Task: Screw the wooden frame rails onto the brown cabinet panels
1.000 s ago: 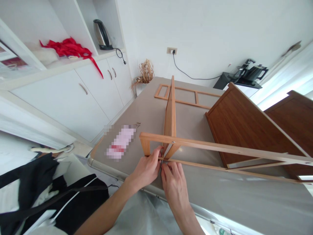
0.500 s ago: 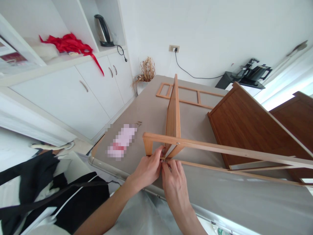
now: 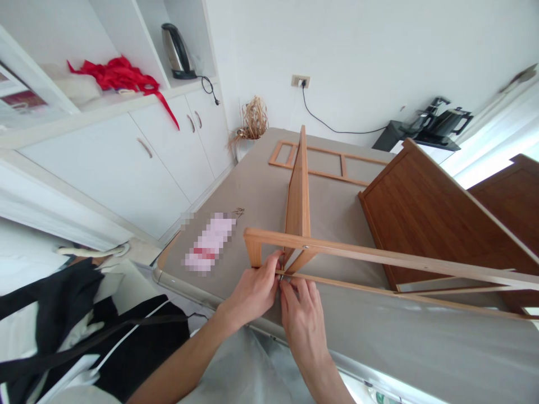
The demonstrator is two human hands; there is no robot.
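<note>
A: Starting from the left, what lies on the table (image 3: 252,193)?
B: A blurred pink sheet (image 3: 213,238), with a few small thin pieces (image 3: 239,212) just beyond it.
A: And the left hand (image 3: 256,287)?
B: Its thumb and fingers are closed on the lower rail (image 3: 345,284) of the wooden frame, right where the near end of the upright board (image 3: 297,202) meets it, close to the table's near edge.
A: How do the pieces run?
B: The board stands on edge, its long axis pointing away from the person. The rail crosses it and stretches off rightward, beneath the upper rail (image 3: 379,260).
A: Which hand is nearer that joint?
B: Neither, much; it sits between them. The right hand (image 3: 303,314) comes in from the near side, fingertips bunched just below the rail. Something thin glints there, but the fingers cover it, so I can't tell whether they pinch it.
A: Farther right?
B: A brown panel (image 3: 421,224), well apart from both hands.
</note>
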